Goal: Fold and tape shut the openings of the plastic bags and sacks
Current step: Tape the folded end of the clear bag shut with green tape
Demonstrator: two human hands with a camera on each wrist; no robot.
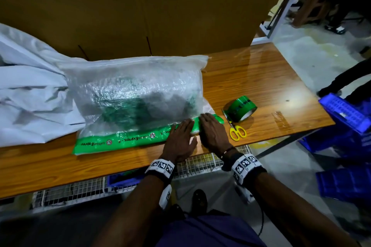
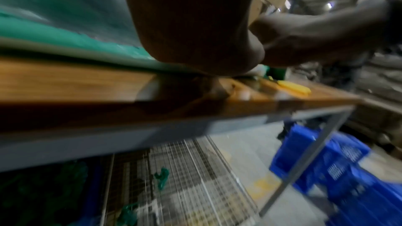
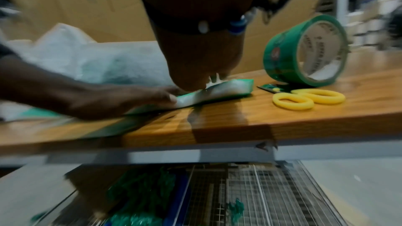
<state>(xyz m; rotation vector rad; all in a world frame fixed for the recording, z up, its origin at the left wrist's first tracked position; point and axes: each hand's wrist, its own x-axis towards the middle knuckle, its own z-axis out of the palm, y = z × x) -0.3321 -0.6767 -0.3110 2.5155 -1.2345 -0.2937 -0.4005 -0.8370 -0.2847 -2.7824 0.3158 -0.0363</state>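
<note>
A translucent woven sack [image 1: 128, 94] lies flat across the middle of the wooden surface [image 1: 251, 78], dark green contents showing dimly through it. Its folded opening runs along the near edge of the surface, covered by a strip of green printed tape [image 1: 120, 140] from end to end. Both hands sit side by side on the right end of that fold. The left hand [image 1: 179, 138] lies flat with fingers stretched out, pressing down on the taped strip. The right hand [image 1: 212, 130] is just beside it, palm down, fingers extended over the corner of the fold where the tape wraps round; neither hand grasps anything. In the right wrist view that corner [image 3: 228, 87] lifts slightly off the wood.

A roll of green tape [image 1: 240, 109] stands on its edge just to the right of the sack, and yellow-handled scissors [image 1: 236, 131] lie touching the roll, nearer the front edge. A heap of white plastic [image 1: 26, 90] covers the left end of the surface, tucked against the sack. Blue crates [image 1: 345, 112] stand on the floor off the right edge.
</note>
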